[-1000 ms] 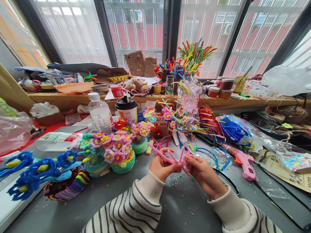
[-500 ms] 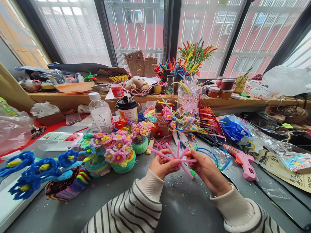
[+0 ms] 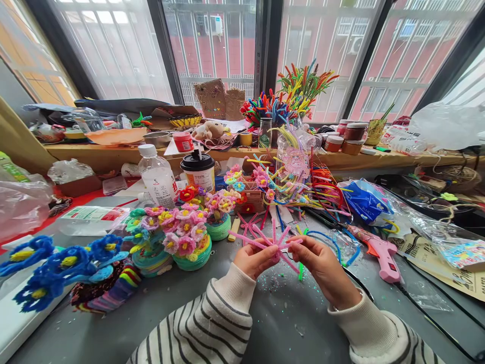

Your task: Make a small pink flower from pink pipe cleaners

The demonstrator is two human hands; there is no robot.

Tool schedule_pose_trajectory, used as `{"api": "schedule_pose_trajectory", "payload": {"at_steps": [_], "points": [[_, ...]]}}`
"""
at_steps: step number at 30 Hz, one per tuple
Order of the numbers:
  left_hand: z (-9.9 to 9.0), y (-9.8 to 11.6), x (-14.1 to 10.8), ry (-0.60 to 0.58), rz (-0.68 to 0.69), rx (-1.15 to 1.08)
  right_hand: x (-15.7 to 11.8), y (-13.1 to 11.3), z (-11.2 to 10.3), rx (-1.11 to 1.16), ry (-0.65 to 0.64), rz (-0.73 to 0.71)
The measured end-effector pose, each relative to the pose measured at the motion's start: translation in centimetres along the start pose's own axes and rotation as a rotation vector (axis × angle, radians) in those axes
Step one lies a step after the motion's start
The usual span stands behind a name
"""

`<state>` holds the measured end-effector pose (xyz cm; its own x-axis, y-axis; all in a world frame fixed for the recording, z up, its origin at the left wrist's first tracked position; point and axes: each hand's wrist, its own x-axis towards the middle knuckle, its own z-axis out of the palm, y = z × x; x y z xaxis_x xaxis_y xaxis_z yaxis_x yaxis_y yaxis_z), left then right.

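Note:
Several pink fuzzy stems radiate from one centre, forming a star-like bundle (image 3: 279, 245) held above the grey table. My left hand (image 3: 257, 259) pinches this bundle close to its centre, from the left side. On the right, my right hand (image 3: 316, 263) has its thumb and fingertips closed on one pink arm of the same bundle. A green fuzzy stem (image 3: 301, 272) shows just below the right fingertips. Behind the hands, more pink stems (image 3: 250, 225) lie crossed on the table beside a small yellowish block (image 3: 234, 229).
Pots of pink fuzzy flowers (image 3: 192, 253) and blue flowers (image 3: 68, 260) stand at left. Behind them are a plastic bottle (image 3: 157, 177) and a lidded cup (image 3: 198, 174). A pink glue gun (image 3: 382, 255) with its cable and a blue packet (image 3: 367, 202) lie at right.
The pink bundle has turned and tilted slightly between my hands. The fingers of my right hand have shifted a little on its right arm.

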<state>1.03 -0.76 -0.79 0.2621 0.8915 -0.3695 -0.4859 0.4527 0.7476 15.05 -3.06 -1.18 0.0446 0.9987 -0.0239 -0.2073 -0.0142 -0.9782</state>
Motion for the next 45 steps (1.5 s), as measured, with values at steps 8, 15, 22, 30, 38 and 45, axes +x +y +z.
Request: {"api": "schedule_pose_trajectory", "payload": {"at_steps": [8,15,22,30,38,45], "points": [[0.1,-0.2,-0.1,-0.055,-0.028,0.107,0.0,0.2,-0.3,0.022,-0.044,0.022],[0.1,-0.3,-0.3,-0.127,-0.043,0.187,0.3,0.6,-0.3,0.100,-0.063,0.045],[-0.3,0.1,0.2,-0.022,-0.003,-0.022,0.1,0.6,-0.5,-0.343,0.006,-0.226],[-0.5,0.2,0.5,-0.001,-0.045,-0.097,-1.0,-0.3,0.2,-0.488,-0.074,-0.526],[-0.6,-0.2,0.5,-0.020,-0.043,-0.120,-0.8,-0.3,0.0,-0.414,-0.126,-0.522],[-0.7,-0.4,0.7,-0.044,-0.033,-0.109,-0.6,1.0,0.7,-0.045,-0.099,-0.233]]}}
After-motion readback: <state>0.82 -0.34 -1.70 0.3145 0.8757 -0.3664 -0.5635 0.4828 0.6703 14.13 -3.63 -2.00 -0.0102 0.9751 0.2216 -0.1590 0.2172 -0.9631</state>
